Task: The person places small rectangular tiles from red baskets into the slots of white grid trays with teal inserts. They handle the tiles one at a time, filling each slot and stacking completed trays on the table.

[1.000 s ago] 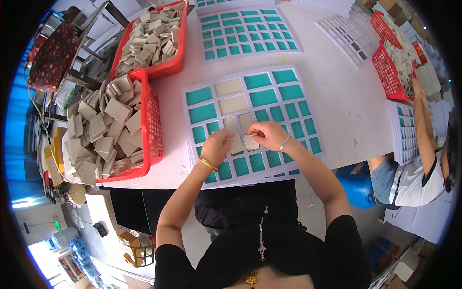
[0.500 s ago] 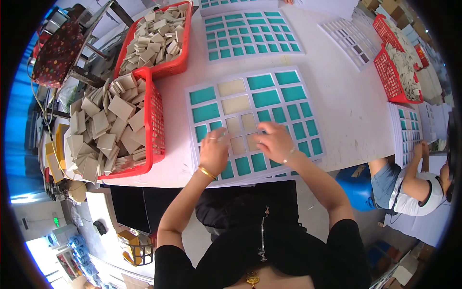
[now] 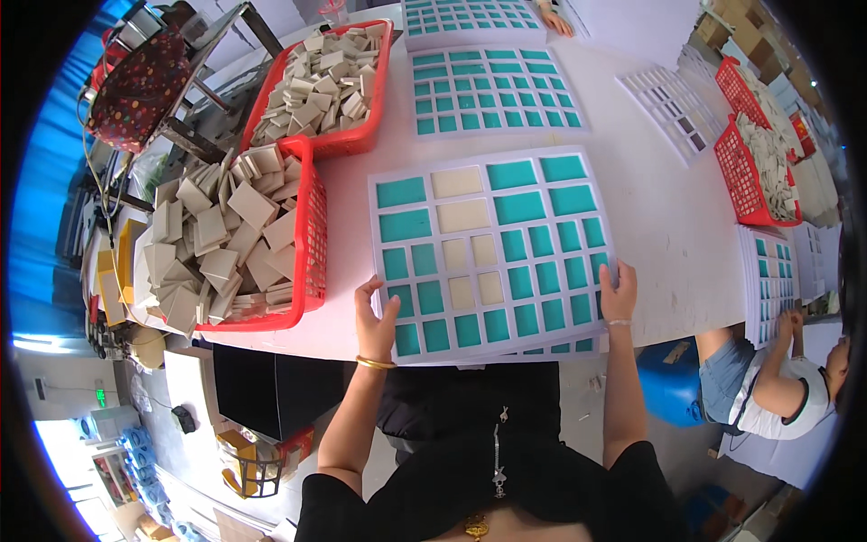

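A white grid board [image 3: 497, 228] lies on the table in front of me, its compartments mostly teal. Several cream tiles [image 3: 462, 215] sit in compartments left of its middle. My left hand [image 3: 376, 318] is closed on the board's near left edge, thumb on top. At the near right edge, my right hand [image 3: 619, 292] grips it the same way. The hidden fingers are at the sides of the board. More grid boards [image 3: 560, 348] show beneath its near edge, making a stack.
Two red baskets [image 3: 316, 226] of cream tiles stand at the left. Beyond my board lie another teal grid board [image 3: 492, 90] and a stack of boards [image 3: 474, 20]. At the right are red baskets [image 3: 736, 176], an unfilled white frame [image 3: 670, 108] and a seated person [image 3: 768, 379].
Both hands have moved apart, from above the cream tiles in the middle to the board's left and right edges. The view has shifted slightly, so the scene appears lower and further right.
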`<state>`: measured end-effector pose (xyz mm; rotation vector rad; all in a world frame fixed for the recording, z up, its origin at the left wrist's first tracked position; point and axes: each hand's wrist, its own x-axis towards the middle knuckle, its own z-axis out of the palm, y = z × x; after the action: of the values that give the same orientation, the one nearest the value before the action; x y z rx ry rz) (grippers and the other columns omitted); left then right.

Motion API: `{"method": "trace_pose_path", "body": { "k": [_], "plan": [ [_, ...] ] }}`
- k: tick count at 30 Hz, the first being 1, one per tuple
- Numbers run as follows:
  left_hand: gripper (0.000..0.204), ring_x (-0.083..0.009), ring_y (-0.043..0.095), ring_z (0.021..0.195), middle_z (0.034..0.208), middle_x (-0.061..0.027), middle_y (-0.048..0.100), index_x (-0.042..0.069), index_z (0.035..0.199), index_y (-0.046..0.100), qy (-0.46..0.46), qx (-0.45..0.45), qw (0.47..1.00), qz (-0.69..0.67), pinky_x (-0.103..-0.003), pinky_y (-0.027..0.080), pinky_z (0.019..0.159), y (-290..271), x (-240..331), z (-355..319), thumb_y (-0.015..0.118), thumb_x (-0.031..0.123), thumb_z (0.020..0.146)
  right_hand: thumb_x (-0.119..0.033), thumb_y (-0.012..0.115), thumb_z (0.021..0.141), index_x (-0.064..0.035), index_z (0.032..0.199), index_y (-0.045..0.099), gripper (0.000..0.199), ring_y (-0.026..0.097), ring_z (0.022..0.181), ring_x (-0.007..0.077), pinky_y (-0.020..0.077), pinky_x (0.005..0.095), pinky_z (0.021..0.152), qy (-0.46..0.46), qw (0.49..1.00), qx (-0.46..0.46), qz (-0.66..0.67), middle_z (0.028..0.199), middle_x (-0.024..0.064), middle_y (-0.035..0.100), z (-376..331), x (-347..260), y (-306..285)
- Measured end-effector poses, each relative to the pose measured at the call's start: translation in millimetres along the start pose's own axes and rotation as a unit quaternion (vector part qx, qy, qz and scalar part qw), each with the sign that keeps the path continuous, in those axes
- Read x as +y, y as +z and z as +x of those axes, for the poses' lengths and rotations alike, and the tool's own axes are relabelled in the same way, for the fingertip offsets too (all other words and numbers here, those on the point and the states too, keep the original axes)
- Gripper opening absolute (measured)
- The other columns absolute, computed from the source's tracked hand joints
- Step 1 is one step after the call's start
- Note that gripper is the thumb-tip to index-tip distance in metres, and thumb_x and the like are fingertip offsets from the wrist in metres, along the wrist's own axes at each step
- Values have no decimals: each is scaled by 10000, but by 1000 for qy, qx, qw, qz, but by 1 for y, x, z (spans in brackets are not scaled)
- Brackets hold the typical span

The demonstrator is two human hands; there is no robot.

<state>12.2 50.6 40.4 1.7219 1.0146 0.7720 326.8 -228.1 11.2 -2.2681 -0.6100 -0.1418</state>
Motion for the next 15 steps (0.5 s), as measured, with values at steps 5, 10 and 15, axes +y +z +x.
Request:
{"method": "trace_pose_path", "body": {
  "k": [5,10,15],
  "plan": [
    [393,-293,442,1250,1308,-162,486,69,1130,530,18,-58,996,-62,-389,327,1044,31,51,-10,667,20,764,-290,547,950,35,1200,577,411,566,1095,212,431,355,961,166,981,71,72,1191,132,615,20,75,-57],
    [527,-265,371,1319,1448,-110,363,156,1278,436,103,-266,944,-165,-424,372,986,135,97,-17,658,71,807,-261,392,994,38,1301,505,443,447,1288,270,302,350,1104,63,988,66,-122,1360,170,503,73,296,-217],
    [620,-326,342,1346,1461,-156,327,121,1334,385,119,-362,903,-200,-430,340,1043,183,101,-12,665,35,788,-442,469,960,48,1366,407,640,444,1279,274,320,334,1078,213,954,53,-205,1382,215,452,111,321,-310]
  ]
}}
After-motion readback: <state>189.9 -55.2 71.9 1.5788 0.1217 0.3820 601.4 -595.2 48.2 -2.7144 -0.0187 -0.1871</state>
